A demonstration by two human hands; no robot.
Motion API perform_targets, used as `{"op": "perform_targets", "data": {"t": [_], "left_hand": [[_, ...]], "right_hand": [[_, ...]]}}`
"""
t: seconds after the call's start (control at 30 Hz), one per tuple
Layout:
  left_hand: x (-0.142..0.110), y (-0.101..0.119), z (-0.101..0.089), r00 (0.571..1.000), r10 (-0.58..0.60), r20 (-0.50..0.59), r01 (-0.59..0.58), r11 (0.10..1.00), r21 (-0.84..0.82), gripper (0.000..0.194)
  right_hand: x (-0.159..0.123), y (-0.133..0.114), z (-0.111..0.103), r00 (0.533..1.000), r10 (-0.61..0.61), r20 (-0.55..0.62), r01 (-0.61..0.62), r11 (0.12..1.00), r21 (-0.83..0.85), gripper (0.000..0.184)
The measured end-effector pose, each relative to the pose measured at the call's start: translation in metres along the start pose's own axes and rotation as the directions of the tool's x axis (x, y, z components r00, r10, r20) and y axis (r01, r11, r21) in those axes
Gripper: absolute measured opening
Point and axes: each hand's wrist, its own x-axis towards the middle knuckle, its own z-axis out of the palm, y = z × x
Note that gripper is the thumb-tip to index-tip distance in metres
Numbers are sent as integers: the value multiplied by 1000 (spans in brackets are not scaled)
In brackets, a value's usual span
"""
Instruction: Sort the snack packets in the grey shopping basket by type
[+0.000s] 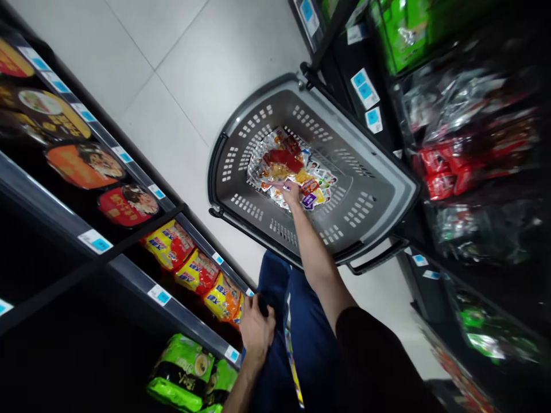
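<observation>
A grey plastic shopping basket (379,189) stands on the pale floor between two shelf rows, with several colourful snack packets (275,166) lying in its bottom. My right hand (291,192) reaches down into the basket, fingers closed on one small packet at the pile's near side. My left hand (257,327) rests low by my blue trouser leg (310,332), next to the left shelf's edge, fingers curled around a small dark thing I cannot make out.
Left shelves (142,275) carry instant noodle bowls (86,163), yellow and orange packs (196,269) and green packs (185,367). Right shelves (473,143) hold red, silver and green bagged goods. Blue price tags line the edges. Tiled floor (181,69) runs beyond the basket.
</observation>
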Motion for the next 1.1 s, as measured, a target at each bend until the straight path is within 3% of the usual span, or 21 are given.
{"op": "perform_targets", "data": {"t": [0.37,0.7,0.87,1.1], "left_hand": [[2,15,-9,995,101,-20,-100,994,51,28],[2,22,-14,997,80,-8,-79,996,33,26],[1,24,-11,997,76,-5,-76,997,28,28],[1,27,-9,995,94,-25,-94,996,13,28]], "right_hand": [[9,-35,4,990,94,-103,-89,995,48,31],[7,-37,41,994,101,43,-107,980,169,37],[-3,-43,49,991,52,124,-79,971,226,43],[-11,-58,56,983,-42,181,-15,953,303,38]]}}
